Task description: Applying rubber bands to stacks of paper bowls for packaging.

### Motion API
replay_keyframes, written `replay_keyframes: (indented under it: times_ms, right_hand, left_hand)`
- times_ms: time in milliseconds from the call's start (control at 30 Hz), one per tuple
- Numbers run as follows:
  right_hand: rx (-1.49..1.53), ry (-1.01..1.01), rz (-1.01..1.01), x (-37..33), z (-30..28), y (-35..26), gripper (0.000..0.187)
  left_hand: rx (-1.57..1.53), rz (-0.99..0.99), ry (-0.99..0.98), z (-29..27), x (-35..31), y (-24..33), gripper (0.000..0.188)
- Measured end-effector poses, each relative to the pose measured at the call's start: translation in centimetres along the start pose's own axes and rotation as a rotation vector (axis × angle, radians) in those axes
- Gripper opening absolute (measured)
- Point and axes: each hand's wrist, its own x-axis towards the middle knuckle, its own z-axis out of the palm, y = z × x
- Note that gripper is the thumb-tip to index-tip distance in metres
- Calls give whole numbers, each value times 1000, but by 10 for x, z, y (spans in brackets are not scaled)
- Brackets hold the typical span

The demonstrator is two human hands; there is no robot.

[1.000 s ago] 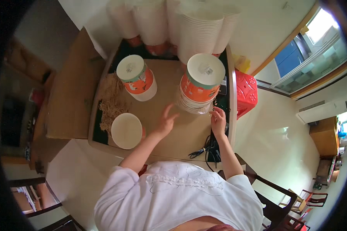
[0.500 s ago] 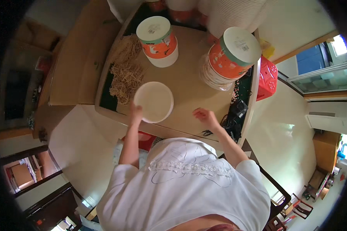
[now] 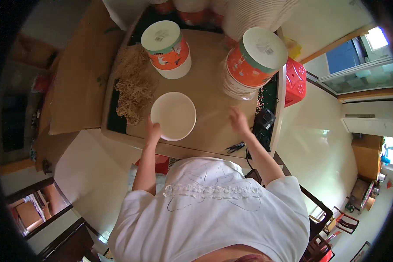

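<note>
A white round paper tub (image 3: 174, 117) stands near the front of the table, its mouth facing up. My left hand (image 3: 153, 131) grips its near left rim, the other fingers partly hidden by the wall. To the right of the tub, apart from it, my right hand (image 3: 239, 122) hovers over the brown board, slightly blurred, with its fingers apart and nothing in them. Left of the tub lies a heap of tan shredded paper (image 3: 133, 89). Behind it a stack of upturned tubs (image 3: 168, 56), the top one orange and green, rises from the board.
Another stack of upturned tubs (image 3: 255, 65) stands back right, with tall stacks of white tubs (image 3: 253, 13) behind. Along the right edge lie a black adapter (image 3: 264, 118), cables and small pink bits. A red stool (image 3: 295, 82) is beyond it; a cardboard box (image 3: 78, 83) stands left.
My right hand has moved up and slightly right, its fingers now pointing away from me. The left hand stays at the tub. The whole view has shifted a little.
</note>
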Motion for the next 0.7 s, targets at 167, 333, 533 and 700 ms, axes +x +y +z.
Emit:
replay_keyframes:
  times_ms: [167,333,533,700]
  right_hand:
    - [-952,160,-672,17,19,-3,46]
    - [-1032,325,-446,15,-28,18,55]
    - [-1068,-14,-590,-17,-27,7,57]
    - [-1094,288,-299,-4,-50,6,54]
  left_hand:
    - [94,82,26,4,3,3,50]
    - [26,189,1,-6,-3,8,47]
    - [-21,119,-10,-10,-11,24,46]
    - [104,205,-104,-11,1,20,45]
